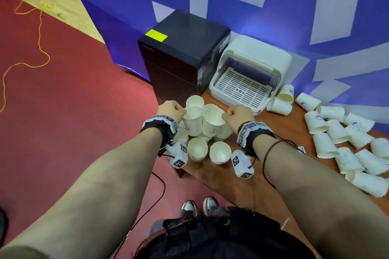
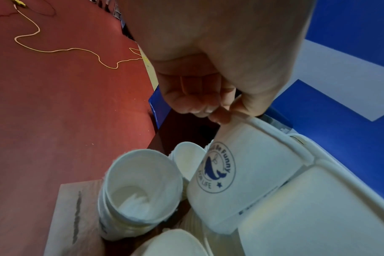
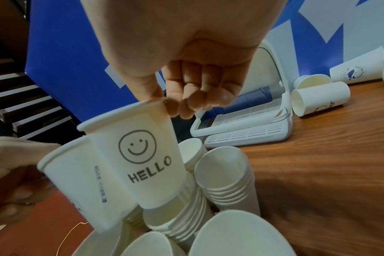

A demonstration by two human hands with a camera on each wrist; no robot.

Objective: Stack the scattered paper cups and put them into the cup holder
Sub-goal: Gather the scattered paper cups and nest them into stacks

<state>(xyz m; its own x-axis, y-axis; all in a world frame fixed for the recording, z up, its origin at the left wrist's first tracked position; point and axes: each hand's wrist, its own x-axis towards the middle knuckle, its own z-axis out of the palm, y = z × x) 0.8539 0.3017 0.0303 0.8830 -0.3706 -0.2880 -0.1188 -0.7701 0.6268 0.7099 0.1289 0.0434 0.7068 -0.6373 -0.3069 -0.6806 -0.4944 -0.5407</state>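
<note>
Far left of the head view: red floor with a thin yellow cord [image 1: 25,65] snaking across. Toward centre, a black cabinet [image 1: 181,52] with a yellow-green sticker, hard against the blue-and-white wall.

Centre, at the near-left corner of the wooden worktop [image 1: 290,132]: a tight cluster of nested cup stacks [image 1: 220,152], mouths up. Just above them, left hand [image 1: 170,111] pinching the rim of a whale-logo cup [image 2: 241,175] between thumb and fingers [image 2: 219,116], remaining fingers curled. Touching it on the right, a "HELLO" smiley cup [image 3: 143,159], held by its rim in the right hand [image 1: 239,116], thumb and forefinger closed on the edge, other fingers folded. Both cups upright to slightly tilted, directly over the stacks, rims side by side.

Behind the right hand: white cup holder [image 1: 252,78], lid raised, slatted tray exposed, standing at the back of the worktop next to the cabinet; held cups and stacks well short of it.

Right: many loose cups [image 1: 336,132] lying on their sides, spread across the worktop from just beside the holder down to the frame's right edge.
</note>
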